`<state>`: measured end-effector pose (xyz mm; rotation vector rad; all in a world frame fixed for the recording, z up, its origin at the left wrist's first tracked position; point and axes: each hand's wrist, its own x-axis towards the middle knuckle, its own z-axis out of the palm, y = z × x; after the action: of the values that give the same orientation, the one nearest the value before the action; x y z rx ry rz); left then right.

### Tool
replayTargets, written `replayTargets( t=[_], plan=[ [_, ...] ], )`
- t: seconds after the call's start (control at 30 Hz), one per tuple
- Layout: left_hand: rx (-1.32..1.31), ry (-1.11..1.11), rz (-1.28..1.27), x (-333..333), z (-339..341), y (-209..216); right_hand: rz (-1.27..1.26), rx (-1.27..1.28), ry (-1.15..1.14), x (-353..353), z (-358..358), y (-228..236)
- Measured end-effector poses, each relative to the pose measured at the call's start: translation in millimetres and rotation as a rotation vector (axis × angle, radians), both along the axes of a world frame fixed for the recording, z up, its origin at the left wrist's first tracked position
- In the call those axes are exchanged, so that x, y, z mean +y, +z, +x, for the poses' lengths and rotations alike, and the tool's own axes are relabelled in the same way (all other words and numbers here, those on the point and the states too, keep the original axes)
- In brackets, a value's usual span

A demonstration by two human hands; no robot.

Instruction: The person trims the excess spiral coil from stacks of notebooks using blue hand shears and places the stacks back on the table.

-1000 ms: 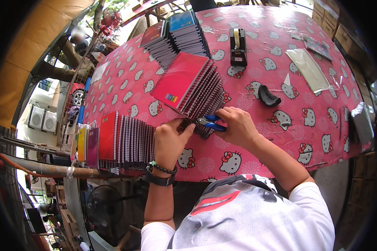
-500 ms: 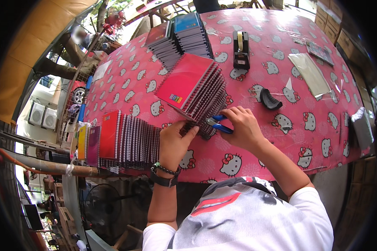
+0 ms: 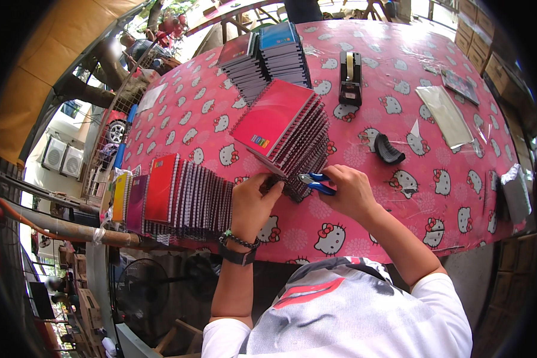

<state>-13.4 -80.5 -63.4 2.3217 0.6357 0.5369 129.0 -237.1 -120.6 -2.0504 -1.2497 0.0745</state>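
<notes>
In front of me stands a tall, leaning stack of spiral notebooks with a red-pink cover on top. At its near lower corner, my left hand is closed on the edge of a notebook, thumb in front and fingertips hidden among the notebooks. My right hand grips blue-handled pliers. Their metal jaws lie at the wire binding on the stack's right side, close to my left thumb. Whether the jaws touch the wire is too small to tell.
Red, purple and yellow notebooks stand in a row at the left. Behind are two more notebook stacks, a black tape dispenser, a curved black object and a pale plastic packet. A pink patterned cloth covers the table.
The view has shifted slightly, so the things on the table appear a little lower and to the right. The pliers' handles look more spread; both hands stay at the stack's near corner.
</notes>
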Motion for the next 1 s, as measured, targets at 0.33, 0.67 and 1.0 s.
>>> replayTargets(
  t=[0.33,0.67,1.0],
  plan=[
    [0.002,-0.023,0.048,1,2,-7,0.022,-0.16,0.008,8,-3,0],
    [0.003,0.004,-0.156,8,0,-21,0.116,-0.236,-0.032,-3,2,-9],
    [-0.031,-0.032,-0.006,9,2,-23,0.034,-0.1,0.026,9,0,-10]
  ],
)
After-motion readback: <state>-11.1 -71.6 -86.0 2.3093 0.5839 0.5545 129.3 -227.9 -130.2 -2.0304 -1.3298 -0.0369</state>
